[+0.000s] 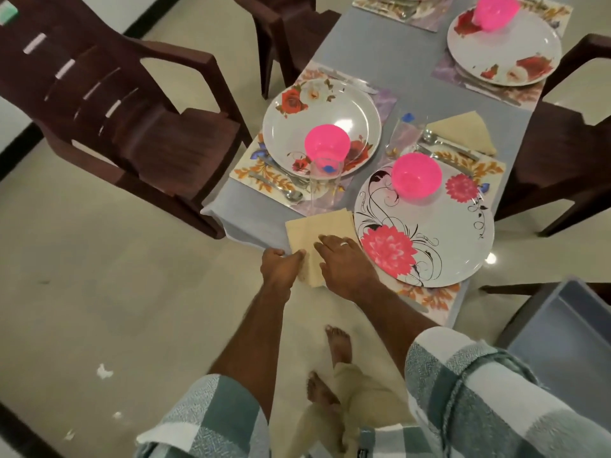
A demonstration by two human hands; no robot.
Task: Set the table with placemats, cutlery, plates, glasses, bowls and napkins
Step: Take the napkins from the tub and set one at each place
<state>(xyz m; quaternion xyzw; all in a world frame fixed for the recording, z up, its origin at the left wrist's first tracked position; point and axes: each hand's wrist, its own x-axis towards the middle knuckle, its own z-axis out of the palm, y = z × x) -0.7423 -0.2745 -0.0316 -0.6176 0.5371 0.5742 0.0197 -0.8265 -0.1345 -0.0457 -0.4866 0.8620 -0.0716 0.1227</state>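
A beige napkin lies at the near corner of the grey table, partly hanging over the edge. My left hand pinches its near left edge. My right hand rests on it with straight fingers, beside a floral plate that carries a pink bowl. A second plate with a pink bowl sits on a floral placemat with cutlery. A clear glass stands just behind the napkin. Another glass and a folded napkin lie farther back.
Dark brown plastic chairs stand at the left, the back and the right. A third set plate with a pink bowl sits at the far right. A grey bin is at my right. My bare feet are on the tiled floor.
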